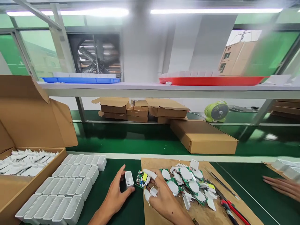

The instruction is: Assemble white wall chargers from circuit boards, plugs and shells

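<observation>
Between the thumb and fingers of my left hand (115, 190) is a white charger casing (129, 179) with small port slots on its end face. My right hand (161, 197), with white finger cots on thumb and index finger, grips a green circuit board (142, 179) carrying a yellow component. The board is just right of the casing, with a small gap between them. Beside my right hand lies a heap of circuit boards (187, 173) with white pieces, spread over a brown cardboard sheet (152, 162).
Rows of open white casings (63, 187) stand at left, beside a carton (37, 184) of white parts. Tweezers (221, 182) and red-handled pliers (232, 207) lie right of the heap. A closed cardboard box (203, 136) sits behind. Another person's hand (281, 186) rests at far right.
</observation>
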The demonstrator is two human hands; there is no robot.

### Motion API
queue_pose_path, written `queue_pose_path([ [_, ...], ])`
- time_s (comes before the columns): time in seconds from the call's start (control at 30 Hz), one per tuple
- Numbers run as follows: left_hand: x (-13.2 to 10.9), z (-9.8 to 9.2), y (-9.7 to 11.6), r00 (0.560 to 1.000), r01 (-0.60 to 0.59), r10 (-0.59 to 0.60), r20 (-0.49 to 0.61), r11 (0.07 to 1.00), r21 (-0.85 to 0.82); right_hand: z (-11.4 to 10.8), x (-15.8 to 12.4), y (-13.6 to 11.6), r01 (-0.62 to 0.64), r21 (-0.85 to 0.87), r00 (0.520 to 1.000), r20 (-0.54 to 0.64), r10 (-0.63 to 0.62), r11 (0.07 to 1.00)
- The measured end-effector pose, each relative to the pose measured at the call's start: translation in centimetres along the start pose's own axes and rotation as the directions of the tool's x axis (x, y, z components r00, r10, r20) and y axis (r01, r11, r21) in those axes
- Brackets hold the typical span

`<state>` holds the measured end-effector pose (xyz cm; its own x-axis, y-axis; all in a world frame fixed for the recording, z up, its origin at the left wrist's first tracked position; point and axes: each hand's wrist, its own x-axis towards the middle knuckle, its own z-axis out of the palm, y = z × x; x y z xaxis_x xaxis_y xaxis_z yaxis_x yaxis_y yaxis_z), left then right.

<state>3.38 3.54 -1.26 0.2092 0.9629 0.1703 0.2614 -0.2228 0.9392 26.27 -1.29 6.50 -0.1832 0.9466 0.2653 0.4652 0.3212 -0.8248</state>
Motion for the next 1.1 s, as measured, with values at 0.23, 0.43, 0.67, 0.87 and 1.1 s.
queue_pose_path([
  [0.23, -0.3, -0.4, 0.1, 0.994, -0.099, 0.101, -0.053, 0.995, 0.025, 0.5, 3.6, 0.8, 0.211, -0.079, 0.977, 0.015, -0.211, 0.974],
  [0.43, -0.2, -0.6, 0.1, 0.974, -0.213, 0.219, -0.065, 0.973, 0.086, 0.5, 2.7, 2.8, 0.411, -0.429, 0.897, 0.035, -0.440, 0.804],
  [0.67, -0.5, -0.9, 0.4, 0.956, -0.274, 0.286, -0.060, 0.950, 0.152, 0.3, 1.1, 2.3, 0.543, -0.564, 0.803, 0.132, -0.581, 0.622],
  [0.87, -0.6, -0.9, 0.3, 0.943, -0.318, 0.332, -0.027, 0.922, 0.218, 0.6, 1.3, 1.5, 0.557, -0.550, 0.800, 0.152, -0.581, 0.623],
  [1.1, -0.7, -0.9, 0.4, 0.925, -0.367, 0.381, 0.003, 0.889, 0.273, 0.6, 1.3, 0.6, 0.541, -0.567, 0.810, 0.151, -0.567, 0.621],
])
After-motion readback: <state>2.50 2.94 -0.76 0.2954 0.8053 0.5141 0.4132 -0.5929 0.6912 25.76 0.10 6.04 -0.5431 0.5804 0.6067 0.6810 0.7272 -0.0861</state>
